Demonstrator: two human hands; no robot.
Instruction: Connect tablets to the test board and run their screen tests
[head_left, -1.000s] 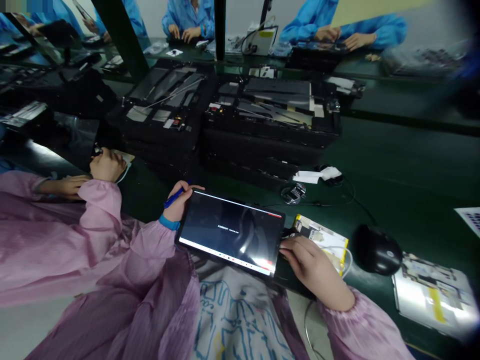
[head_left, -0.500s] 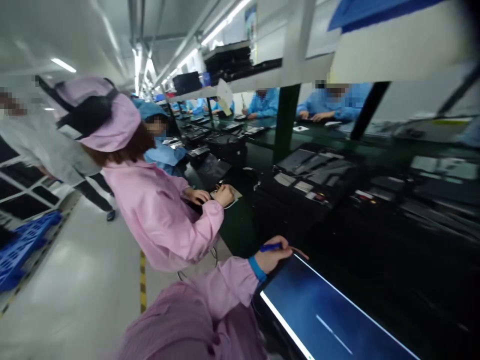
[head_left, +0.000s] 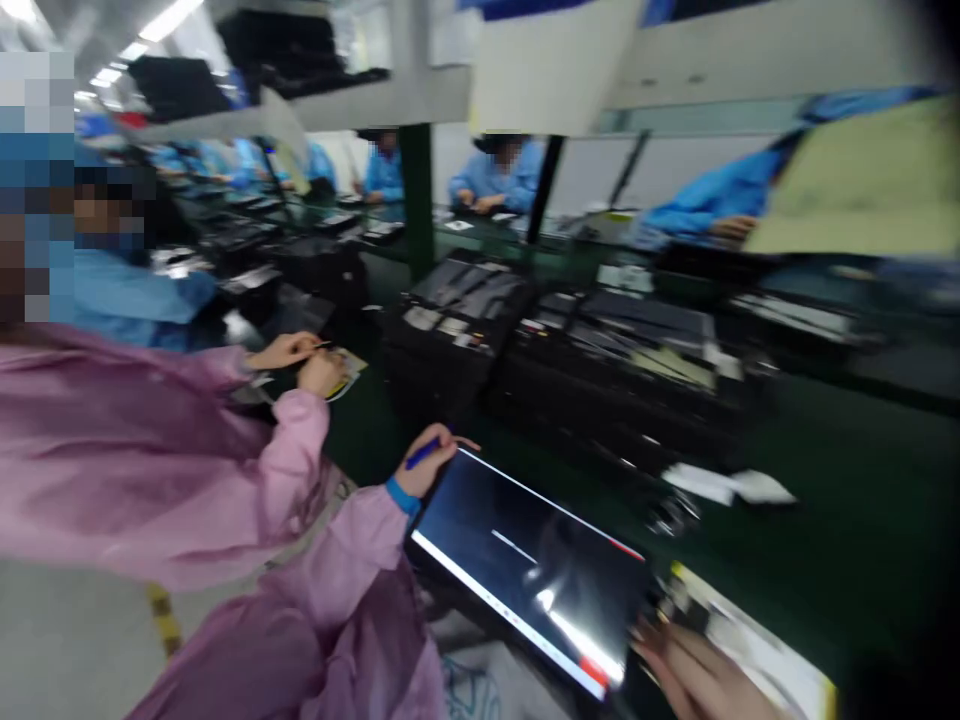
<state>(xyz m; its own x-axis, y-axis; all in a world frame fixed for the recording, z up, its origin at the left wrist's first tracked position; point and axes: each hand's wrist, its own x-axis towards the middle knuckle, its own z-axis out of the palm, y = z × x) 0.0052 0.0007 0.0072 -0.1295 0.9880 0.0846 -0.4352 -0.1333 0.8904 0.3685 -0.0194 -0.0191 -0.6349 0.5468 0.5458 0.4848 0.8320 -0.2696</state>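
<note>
A dark tablet (head_left: 525, 565) with a lit screen lies tilted in front of me at the near edge of the green bench (head_left: 847, 500). My left hand (head_left: 429, 462) grips its far left corner and also holds a blue pen (head_left: 421, 453) between the fingers. My right hand (head_left: 694, 672) rests at the tablet's right end, with its fingers laid against the edge; it is blurred and partly cut off by the frame. A yellow-edged flat part (head_left: 757, 645) lies just right of that hand.
Stacks of black trays (head_left: 570, 360) with tablet parts fill the bench behind the tablet. A person in a pink coat (head_left: 150, 450) works close on my left, hands on a small item. People in blue coats sit at the far side. White paper scraps (head_left: 724, 485) lie to the right.
The view has swung back right and down from the aisle, and the tablet and my right hand are in sight again. My left hand keeps its hold on the tablet corner and the pen.
</note>
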